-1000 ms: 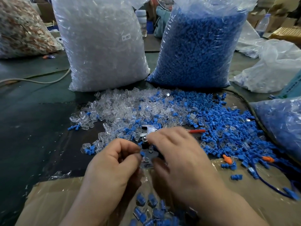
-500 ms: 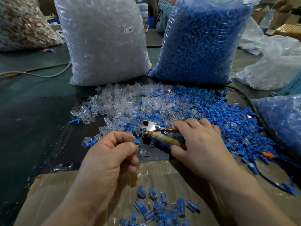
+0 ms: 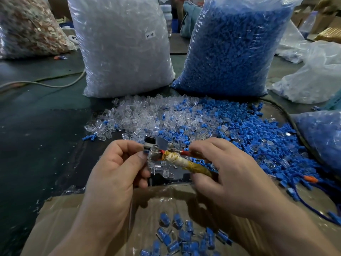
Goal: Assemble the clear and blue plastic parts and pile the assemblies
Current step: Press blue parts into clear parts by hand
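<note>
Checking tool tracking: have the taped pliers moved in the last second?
Yes. The right hand has brought the taped pliers nearer the cardboard's far edge, its head meeting the part pinched in the left hand.

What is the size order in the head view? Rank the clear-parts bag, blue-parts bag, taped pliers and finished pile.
1. clear-parts bag and blue-parts bag: look alike, unranked.
2. finished pile, cut off by the frame's bottom edge, nearer the camera.
3. taped pliers, partly hidden in the right hand.
</note>
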The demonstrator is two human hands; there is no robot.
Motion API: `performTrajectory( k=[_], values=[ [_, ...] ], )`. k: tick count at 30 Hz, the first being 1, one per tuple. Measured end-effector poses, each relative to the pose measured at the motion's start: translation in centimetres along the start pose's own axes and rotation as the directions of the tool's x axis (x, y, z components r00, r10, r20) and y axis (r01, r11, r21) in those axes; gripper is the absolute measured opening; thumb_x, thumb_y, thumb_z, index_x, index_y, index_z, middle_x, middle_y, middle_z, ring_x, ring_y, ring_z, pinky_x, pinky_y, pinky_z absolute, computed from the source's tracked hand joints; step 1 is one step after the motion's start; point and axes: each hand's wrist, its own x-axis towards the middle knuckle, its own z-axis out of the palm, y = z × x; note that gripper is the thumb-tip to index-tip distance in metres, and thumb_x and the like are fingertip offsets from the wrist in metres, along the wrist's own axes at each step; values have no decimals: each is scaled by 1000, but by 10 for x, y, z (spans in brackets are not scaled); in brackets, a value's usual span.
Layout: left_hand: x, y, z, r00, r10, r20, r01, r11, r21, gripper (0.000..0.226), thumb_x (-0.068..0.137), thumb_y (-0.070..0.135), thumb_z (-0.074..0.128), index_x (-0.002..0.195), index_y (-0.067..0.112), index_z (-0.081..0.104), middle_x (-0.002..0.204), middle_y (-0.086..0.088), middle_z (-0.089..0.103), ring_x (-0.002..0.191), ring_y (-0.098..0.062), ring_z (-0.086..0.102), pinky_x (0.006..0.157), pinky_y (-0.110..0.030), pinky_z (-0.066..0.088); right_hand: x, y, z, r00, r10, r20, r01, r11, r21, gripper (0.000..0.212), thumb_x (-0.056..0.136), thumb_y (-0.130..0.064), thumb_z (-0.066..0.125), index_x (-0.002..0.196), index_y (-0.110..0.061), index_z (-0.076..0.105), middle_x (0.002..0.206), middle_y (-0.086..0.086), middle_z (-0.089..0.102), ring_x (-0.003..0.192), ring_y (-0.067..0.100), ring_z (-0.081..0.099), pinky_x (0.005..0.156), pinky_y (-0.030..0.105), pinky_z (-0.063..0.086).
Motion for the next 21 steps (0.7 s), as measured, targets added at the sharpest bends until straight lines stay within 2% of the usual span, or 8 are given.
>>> performTrajectory(
  k=[4, 8, 13, 16, 19, 21],
  values=[
    [-2, 0, 0, 999, 44, 3, -44, 999, 24, 19, 90, 14, 64, 84, 31, 71, 66, -2, 64, 55, -14, 57, 45, -22, 47, 0, 4, 1, 1000, -8, 13, 8, 1000, 19, 58, 78, -58, 38, 133, -41, 43, 120, -26, 46, 109, -5, 41, 87, 13, 33],
    [-3, 4, 0, 998, 68, 15, -69, 997, 26, 11, 81, 18, 69, 86, 29, 70, 67, -2, 65, 56, -14, 57, 46, -22, 48, 1, 5, 0, 999, -30, 33, 28, 998, 51, 51, 78, -59, 38, 128, -48, 37, 120, -30, 42, 112, -8, 38, 87, 10, 33],
    [-6, 8, 2, 994, 106, 17, -106, 993, 47, 17, 87, 13, 66, 85, 29, 70, 69, -1, 65, 57, -13, 58, 46, -23, 48, 2, 2, -1, 998, -48, 31, 48, 998, 29, 48, 78, -67, 36, 122, -49, 40, 114, -29, 48, 106, -5, 44, 88, 16, 39],
    [-9, 10, 4, 994, 104, 12, -105, 992, 64, 15, 87, 15, 62, 86, 28, 70, 68, -2, 64, 57, -13, 58, 46, -22, 48, 5, -1, -1, 999, -43, 23, 42, 999, 15, 48, 77, -70, 34, 114, -44, 49, 100, -23, 54, 93, -3, 49, 82, 25, 48],
    [-9, 11, 3, 994, 107, -23, -104, 989, 100, 25, 92, 8, 60, 85, 30, 70, 67, -1, 64, 57, -13, 58, 46, -22, 48, 7, -4, 0, 999, -34, 5, 34, 999, 17, 45, 75, -69, 33, 108, -43, 51, 93, -21, 54, 85, -3, 50, 75, 25, 48],
    [-9, 10, 3, 992, 114, -50, -105, 983, 148, 32, 96, 3, 58, 86, 31, 70, 67, -1, 65, 57, -13, 59, 46, -22, 49, 5, -4, 2, 1000, -20, 6, 20, 999, 37, 45, 75, -70, 35, 109, -44, 50, 94, -22, 54, 87, -3, 49, 76, 24, 47]
  ],
)
